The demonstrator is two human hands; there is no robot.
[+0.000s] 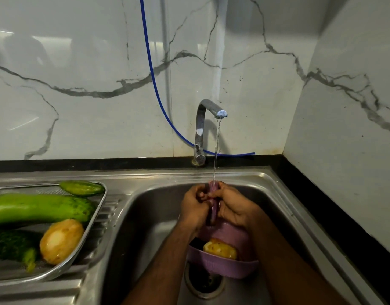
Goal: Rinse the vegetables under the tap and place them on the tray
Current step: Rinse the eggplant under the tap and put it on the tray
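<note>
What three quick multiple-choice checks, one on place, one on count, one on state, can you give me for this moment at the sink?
1. Where does the purple basket sit?
A. on the tray
B. inside the sink basin
C. on the black counter

2. How many potatoes are in view?
A. one
B. two
C. four

3. What is the tap doing?
A. running, with the stream landing on the purple vegetable
B. turned off
C. running into the tray

Key:
1 B: the basket stands in the sink near the drain, under the forearms.
2 B: one potato lies on the tray, another potato lies in the basket.
3 A: a thin stream falls from the spout onto the purple vegetable that the left hand and right hand grip together.
</note>
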